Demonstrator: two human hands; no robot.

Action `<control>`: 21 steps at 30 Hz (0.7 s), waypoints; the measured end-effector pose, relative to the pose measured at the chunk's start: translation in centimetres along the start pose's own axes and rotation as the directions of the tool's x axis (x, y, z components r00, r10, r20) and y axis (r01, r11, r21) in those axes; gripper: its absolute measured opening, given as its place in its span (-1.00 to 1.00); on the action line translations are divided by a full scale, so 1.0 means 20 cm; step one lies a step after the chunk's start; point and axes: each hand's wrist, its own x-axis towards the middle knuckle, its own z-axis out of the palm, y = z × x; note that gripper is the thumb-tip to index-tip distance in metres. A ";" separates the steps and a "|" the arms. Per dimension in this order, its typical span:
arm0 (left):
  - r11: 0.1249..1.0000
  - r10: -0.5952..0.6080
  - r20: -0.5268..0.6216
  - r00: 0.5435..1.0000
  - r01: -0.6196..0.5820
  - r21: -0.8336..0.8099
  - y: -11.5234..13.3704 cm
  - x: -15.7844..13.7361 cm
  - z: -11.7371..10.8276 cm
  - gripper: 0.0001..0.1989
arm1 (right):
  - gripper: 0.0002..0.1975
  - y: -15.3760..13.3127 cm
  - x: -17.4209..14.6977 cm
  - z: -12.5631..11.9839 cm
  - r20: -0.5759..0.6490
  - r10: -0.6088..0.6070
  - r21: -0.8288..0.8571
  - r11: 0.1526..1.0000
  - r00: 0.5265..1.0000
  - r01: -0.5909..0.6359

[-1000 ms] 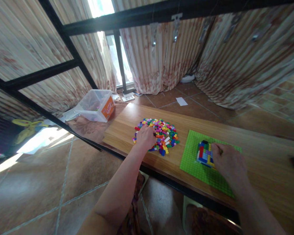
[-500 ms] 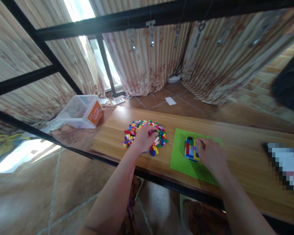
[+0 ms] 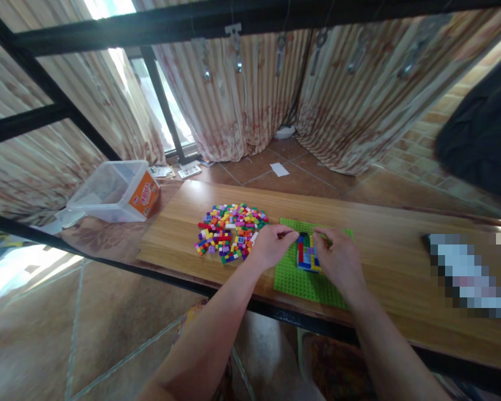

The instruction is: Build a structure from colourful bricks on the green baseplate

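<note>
Two bare hands meet over a small build of toy bricks; call that build the centre of a clock. The left hand sits at about nine o'clock, thumb and fingertips drawn together by the build's far left corner; I can't tell whether a brick is pinched there. The right hand is at three o'clock, fingers curled against the build's right side, though its grip is partly hidden.

The brick build, red, blue and yellow among its colours, lies between them on a green studded baseplate. I'd expect it to be light, stiff and smooth, hard to dent but apt to split at its joints; the low side walls look the best hold.

Near the left hand, between nine and ten o'clock, a pile of loose bricks spreads over the wooden table
</note>
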 end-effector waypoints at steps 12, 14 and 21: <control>0.994 -0.035 -0.049 0.998 0.029 -0.108 0.00 0.03 0.10 -0.67 | -0.78 -0.09 -0.02 -0.01 -0.106 -0.099 0.195 0.974 0.989 0.118; 0.992 -0.037 -0.044 0.998 0.032 -0.119 0.00 0.03 0.10 -0.66 | -0.77 -0.08 -0.01 -0.01 -0.103 -0.093 0.186 0.976 0.990 0.112; 0.997 -0.043 -0.085 0.995 0.038 -0.068 -0.01 0.04 0.10 -0.66 | -0.77 -0.05 0.00 -0.02 -0.107 -0.104 0.213 0.969 0.989 0.125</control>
